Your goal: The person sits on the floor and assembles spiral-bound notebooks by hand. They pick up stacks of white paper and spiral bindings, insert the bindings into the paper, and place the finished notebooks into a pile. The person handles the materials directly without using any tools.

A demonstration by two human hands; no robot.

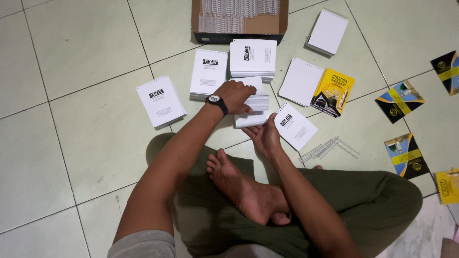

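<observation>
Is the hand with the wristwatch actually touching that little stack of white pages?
Touching. The head view shows the left hand lying flat on top of the stack of white pages, fingers spread over its upper sheet.
</observation>
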